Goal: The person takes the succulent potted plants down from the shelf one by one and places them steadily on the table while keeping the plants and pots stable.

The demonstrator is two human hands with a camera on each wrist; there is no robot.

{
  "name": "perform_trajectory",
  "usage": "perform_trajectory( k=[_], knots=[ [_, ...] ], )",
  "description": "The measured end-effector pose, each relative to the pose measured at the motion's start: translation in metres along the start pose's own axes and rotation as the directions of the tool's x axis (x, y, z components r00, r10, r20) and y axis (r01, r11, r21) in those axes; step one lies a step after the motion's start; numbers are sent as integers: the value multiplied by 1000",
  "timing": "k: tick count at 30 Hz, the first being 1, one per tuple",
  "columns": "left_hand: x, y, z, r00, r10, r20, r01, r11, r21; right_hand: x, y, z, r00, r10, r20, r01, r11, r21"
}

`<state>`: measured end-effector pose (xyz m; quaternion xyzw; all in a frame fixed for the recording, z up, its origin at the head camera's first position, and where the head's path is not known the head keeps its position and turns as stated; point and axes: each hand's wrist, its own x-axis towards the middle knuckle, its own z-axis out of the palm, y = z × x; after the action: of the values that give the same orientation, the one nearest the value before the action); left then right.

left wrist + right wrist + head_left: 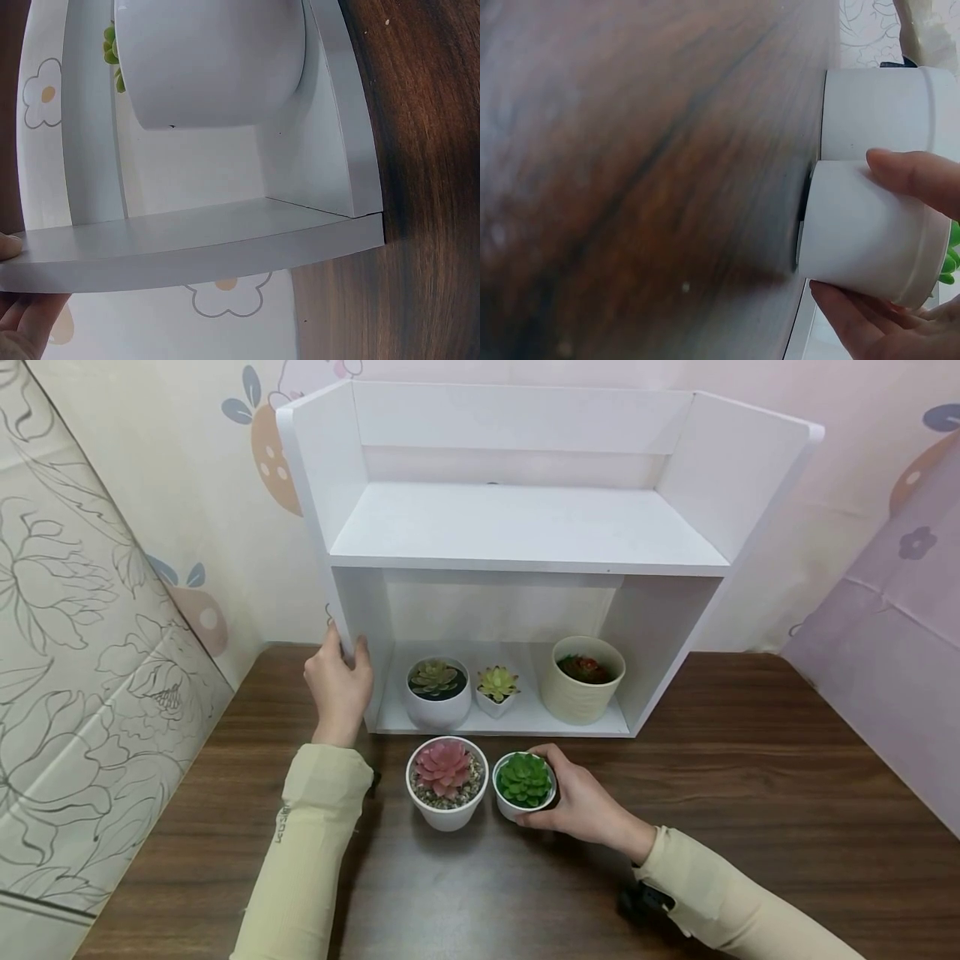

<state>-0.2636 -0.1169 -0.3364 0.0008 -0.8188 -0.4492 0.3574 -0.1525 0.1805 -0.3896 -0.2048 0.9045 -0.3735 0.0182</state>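
Observation:
My left hand (341, 685) grips the front edge of the left side panel of a white two-tier shelf (525, 565), its thumb inside and fingers outside. With my right hand (573, 797) I hold a small white pot with a green succulent (523, 779), thumb and fingers on either side of it. In the right wrist view this white pot (870, 229) is slightly tilted near the tabletop. Just left of it stands a larger white pot with a pink succulent (444, 772), in front of the shelf.
On the lower tier sit a round white pot with a dusky green succulent (437, 693), a small angular pot with a yellow-green succulent (497, 689) and a cream pot with a reddish plant (582, 681). The brown wooden table (750, 793) extends rightward. Patterned cloth (105, 610) hangs at left.

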Motion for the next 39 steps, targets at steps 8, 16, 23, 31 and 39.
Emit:
perform_trajectory(
  k=[8,16,23,31,39],
  knots=[
    [0,0,0,1000,3,-5,-3,1000,-1,0,1,0,1000,-9,6,9,1000,-18],
    [0,-1,-1,1000,7,-11,-7,1000,5,1,-2,-2,999,-12,30,14,998,-64],
    [1,-1,0,1000,-6,-6,6,1000,5,2,-8,-14,991,3,131,15,991,-134],
    [2,0,-1,1000,-11,-7,11,1000,13,8,-14,-36,976,-61,207,83,991,-101],
    [1,1,-1,1000,-5,2,5,1000,14,14,-21,-49,948,-105,302,137,987,-88]
  ],
)
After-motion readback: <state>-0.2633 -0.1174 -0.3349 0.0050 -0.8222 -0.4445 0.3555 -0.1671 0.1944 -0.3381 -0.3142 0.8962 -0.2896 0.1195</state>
